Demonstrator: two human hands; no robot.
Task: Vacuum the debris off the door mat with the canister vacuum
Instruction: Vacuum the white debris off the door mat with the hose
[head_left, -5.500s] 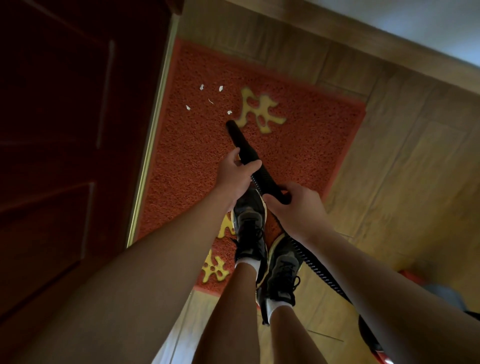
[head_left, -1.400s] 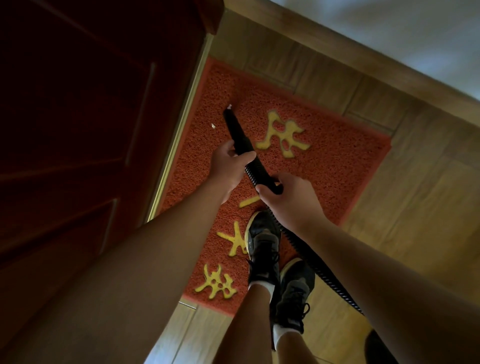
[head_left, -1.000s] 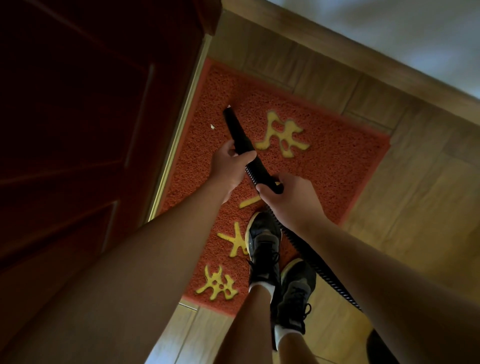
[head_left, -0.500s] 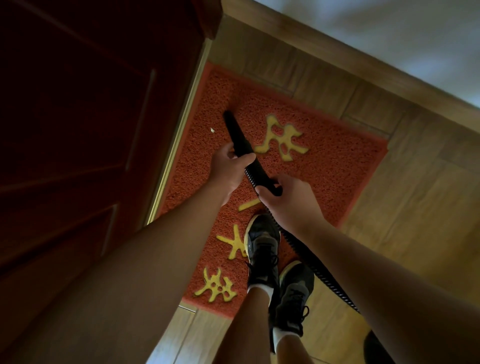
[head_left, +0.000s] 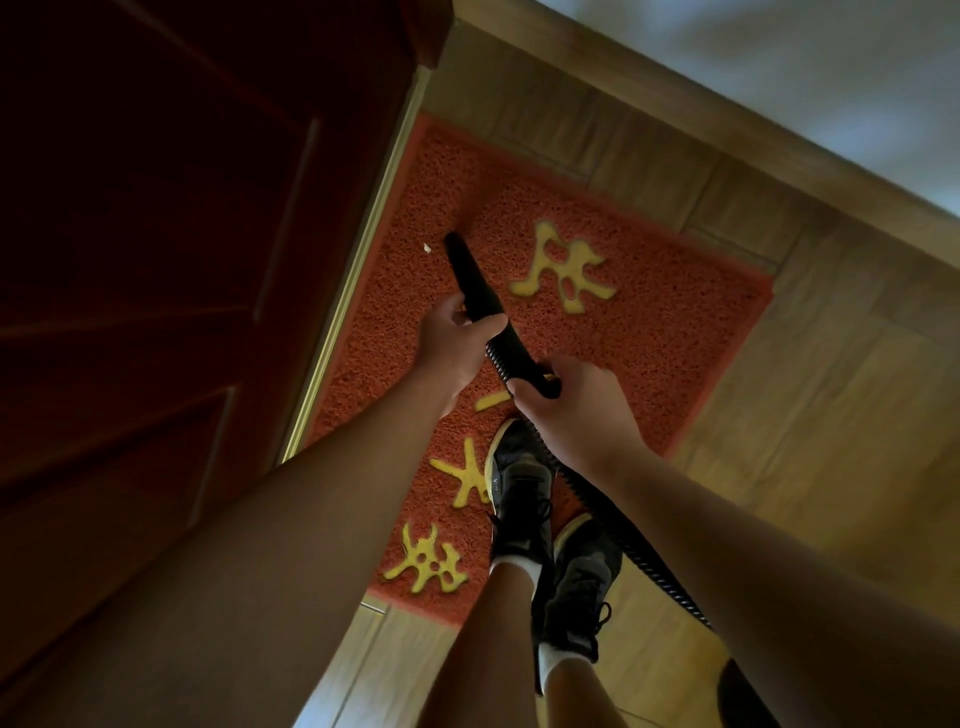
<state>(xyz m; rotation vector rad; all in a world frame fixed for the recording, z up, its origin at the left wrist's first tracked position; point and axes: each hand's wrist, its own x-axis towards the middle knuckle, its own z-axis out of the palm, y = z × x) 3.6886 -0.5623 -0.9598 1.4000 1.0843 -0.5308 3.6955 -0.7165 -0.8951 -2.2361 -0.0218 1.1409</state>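
Note:
A red door mat (head_left: 649, 332) with yellow characters lies on the wooden floor beside a dark door. My left hand (head_left: 449, 348) grips the black vacuum nozzle (head_left: 470, 278) partway down its length. My right hand (head_left: 576, 402) holds the handle end where the ribbed hose (head_left: 623, 540) joins. The nozzle tip points at the mat's upper left, just right of a single white scrap of debris (head_left: 427, 248) near the door sill. The hose trails back to the lower right, where a dark part of the canister (head_left: 743, 699) shows at the frame's bottom edge.
A dark red door (head_left: 156, 291) with a metal sill strip (head_left: 358, 260) borders the mat on the left. A wooden skirting board (head_left: 675, 124) and a pale wall run along the top right. My two feet in dark shoes (head_left: 524, 499) stand on the mat's lower part.
Several white scraps lay on the mat 5.5 s ago; now a single scrap remains near the sill. The nozzle tip has moved toward the mat's upper left, close to that scrap.

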